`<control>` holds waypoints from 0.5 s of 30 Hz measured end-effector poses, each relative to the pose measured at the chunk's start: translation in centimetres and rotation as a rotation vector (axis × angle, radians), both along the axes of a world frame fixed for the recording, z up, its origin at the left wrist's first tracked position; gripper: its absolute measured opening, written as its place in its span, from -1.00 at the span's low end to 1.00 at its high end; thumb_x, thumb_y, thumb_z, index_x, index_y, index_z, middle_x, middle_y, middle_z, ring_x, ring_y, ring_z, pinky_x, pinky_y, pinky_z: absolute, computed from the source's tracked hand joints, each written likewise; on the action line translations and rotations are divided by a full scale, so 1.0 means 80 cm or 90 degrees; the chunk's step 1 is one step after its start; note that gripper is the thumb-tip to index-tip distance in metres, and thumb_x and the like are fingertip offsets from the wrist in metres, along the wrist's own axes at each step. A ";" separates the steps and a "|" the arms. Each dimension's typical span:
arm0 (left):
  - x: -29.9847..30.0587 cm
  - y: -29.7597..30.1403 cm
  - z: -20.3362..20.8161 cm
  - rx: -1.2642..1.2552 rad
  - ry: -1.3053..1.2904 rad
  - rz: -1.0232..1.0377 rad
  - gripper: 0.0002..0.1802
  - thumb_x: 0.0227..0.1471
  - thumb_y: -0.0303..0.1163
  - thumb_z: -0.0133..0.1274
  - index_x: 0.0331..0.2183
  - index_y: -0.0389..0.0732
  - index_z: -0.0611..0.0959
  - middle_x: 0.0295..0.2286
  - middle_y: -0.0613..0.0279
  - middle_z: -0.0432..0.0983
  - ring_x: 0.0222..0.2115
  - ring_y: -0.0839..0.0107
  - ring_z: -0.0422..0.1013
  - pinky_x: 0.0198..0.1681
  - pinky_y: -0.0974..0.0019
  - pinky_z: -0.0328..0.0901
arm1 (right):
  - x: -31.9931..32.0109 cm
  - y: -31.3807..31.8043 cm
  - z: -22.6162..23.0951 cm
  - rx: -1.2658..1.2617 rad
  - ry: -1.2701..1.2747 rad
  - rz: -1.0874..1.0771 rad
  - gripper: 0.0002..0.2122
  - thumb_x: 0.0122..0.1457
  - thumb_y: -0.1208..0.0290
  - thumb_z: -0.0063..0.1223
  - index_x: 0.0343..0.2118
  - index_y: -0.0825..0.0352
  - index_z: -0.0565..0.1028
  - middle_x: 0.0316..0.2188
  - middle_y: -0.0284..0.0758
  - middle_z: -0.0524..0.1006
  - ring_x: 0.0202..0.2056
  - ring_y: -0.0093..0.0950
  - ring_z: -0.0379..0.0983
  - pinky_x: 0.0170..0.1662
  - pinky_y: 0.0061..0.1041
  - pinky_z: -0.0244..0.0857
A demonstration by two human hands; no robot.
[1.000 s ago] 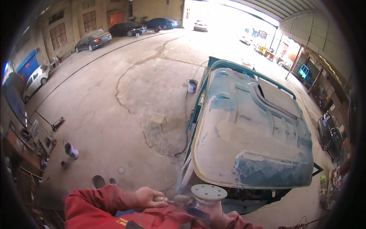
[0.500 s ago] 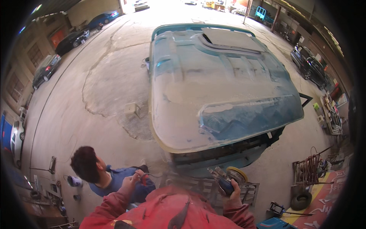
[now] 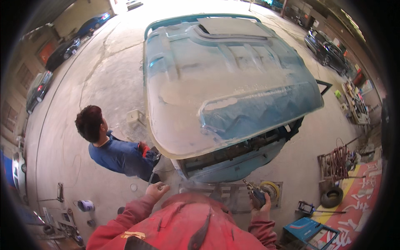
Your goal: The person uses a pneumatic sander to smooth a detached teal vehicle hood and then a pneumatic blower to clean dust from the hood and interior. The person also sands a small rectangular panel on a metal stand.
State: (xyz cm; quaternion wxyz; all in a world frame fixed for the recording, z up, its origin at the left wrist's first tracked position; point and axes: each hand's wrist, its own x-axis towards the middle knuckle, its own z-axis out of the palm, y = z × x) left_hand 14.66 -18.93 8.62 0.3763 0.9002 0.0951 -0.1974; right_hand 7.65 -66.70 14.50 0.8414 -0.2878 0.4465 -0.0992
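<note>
My right hand (image 3: 262, 203) is closed around an orbital sander (image 3: 259, 196) with a dark body and a round yellow pad. It is held in front of the cab's near side, apart from its surface. My left hand (image 3: 157, 191) is curled closed, with a thin hose (image 3: 151, 178) rising beside its fingers. Ahead of both hands stands a blue vehicle cab (image 3: 233, 89), its roof covered with pale sanded patches. Its near side has an opening under the roof edge.
A person in blue overalls (image 3: 121, 156) stands at the cab's left front corner. A stool (image 3: 135, 118) is beyond them. A slatted frame (image 3: 200, 191) lies under the cab's near edge. A bucket (image 3: 85, 205) stands left; a tyre (image 3: 332, 196) and a blue box (image 3: 310, 233) are right.
The person in blue has moved forward, away from my left arm. My left hand has moved lower and to the right. The sander is a little further right, and the whole view has shifted.
</note>
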 end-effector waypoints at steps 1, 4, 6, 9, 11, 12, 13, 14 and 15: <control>-0.001 0.001 -0.006 0.011 -0.019 -0.017 -0.41 -0.02 0.16 0.14 -0.30 -0.23 0.71 -0.41 0.01 0.63 -0.36 0.13 0.56 -0.28 0.19 0.39 | -0.007 -0.006 -0.012 -0.001 -0.013 0.012 -0.64 0.12 0.13 0.14 -0.12 0.26 0.49 -0.24 -0.29 0.61 -0.28 -0.33 0.60 -0.37 -0.40 0.53; -0.012 0.008 -0.029 -0.054 0.005 0.048 -0.44 0.05 0.11 0.09 -0.29 -0.26 0.72 -0.44 -0.01 0.63 -0.42 0.25 0.56 -0.30 0.25 0.38 | -0.035 -0.028 -0.060 -0.103 0.078 0.050 -0.59 0.11 0.11 0.15 -0.09 0.32 0.47 -0.24 -0.29 0.60 -0.31 -0.37 0.60 -0.29 -0.39 0.48; -0.025 0.020 -0.047 -0.061 -0.007 0.062 -0.38 0.11 0.11 0.03 -0.27 -0.34 0.71 -0.44 0.02 0.65 -0.49 0.40 0.53 -0.39 0.27 0.35 | -0.059 -0.043 -0.098 -0.188 0.162 0.035 -0.48 0.05 0.09 0.22 -0.05 0.39 0.43 -0.18 -0.21 0.57 -0.27 -0.37 0.58 -0.18 -0.36 0.44; -0.054 0.050 -0.074 -0.060 0.122 0.157 -0.35 0.14 0.12 0.01 -0.24 -0.38 0.69 -0.42 0.04 0.66 -0.48 0.41 0.53 -0.39 0.25 0.35 | -0.097 -0.063 -0.153 -0.343 0.358 -0.004 -0.32 -0.07 0.09 0.32 0.01 0.50 0.36 -0.08 -0.07 0.50 -0.20 -0.32 0.55 -0.09 -0.32 0.40; -0.085 0.074 -0.091 -0.005 0.130 0.145 -0.26 0.16 0.23 -0.13 -0.24 -0.33 0.70 -0.39 0.04 0.65 -0.43 0.36 0.50 -0.38 0.23 0.33 | -0.126 -0.074 -0.181 -0.494 0.620 0.050 -0.23 -0.15 0.12 0.38 0.04 0.56 0.32 -0.03 0.02 0.45 -0.15 -0.28 0.52 -0.09 -0.32 0.39; -0.093 0.088 -0.100 0.019 0.160 0.151 -0.23 0.15 0.27 -0.16 -0.24 -0.33 0.71 -0.38 0.04 0.65 -0.41 0.35 0.50 -0.36 0.21 0.33 | -0.143 -0.079 -0.190 -0.484 0.620 0.082 -0.22 -0.16 0.14 0.38 0.05 0.57 0.29 -0.02 0.03 0.44 -0.15 -0.27 0.51 -0.10 -0.31 0.40; -0.100 0.103 -0.108 0.042 0.184 0.150 -0.19 0.15 0.30 -0.20 -0.25 -0.32 0.71 -0.37 0.04 0.65 -0.38 0.33 0.50 -0.35 0.20 0.33 | -0.160 -0.081 -0.197 -0.484 0.639 0.110 -0.21 -0.17 0.16 0.38 0.05 0.58 0.27 -0.02 0.05 0.43 -0.14 -0.25 0.51 -0.11 -0.30 0.41; -0.108 0.117 -0.115 0.102 0.178 0.115 -0.18 0.14 0.32 -0.22 -0.20 -0.31 0.68 -0.35 0.03 0.64 -0.36 0.30 0.50 -0.33 0.18 0.33 | -0.178 -0.081 -0.200 -0.484 0.665 0.129 -0.20 -0.19 0.18 0.38 0.06 0.59 0.24 -0.01 0.06 0.41 -0.13 -0.24 0.50 -0.12 -0.29 0.41; -0.112 0.130 -0.122 0.161 0.168 0.069 -0.16 0.14 0.33 -0.25 -0.15 -0.30 0.64 -0.33 0.03 0.64 -0.33 0.27 0.51 -0.30 0.16 0.34 | -0.196 -0.080 -0.202 -0.450 0.654 0.156 -0.18 -0.18 0.19 0.35 0.08 0.58 0.21 0.00 0.07 0.41 -0.08 -0.20 0.48 -0.06 -0.29 0.38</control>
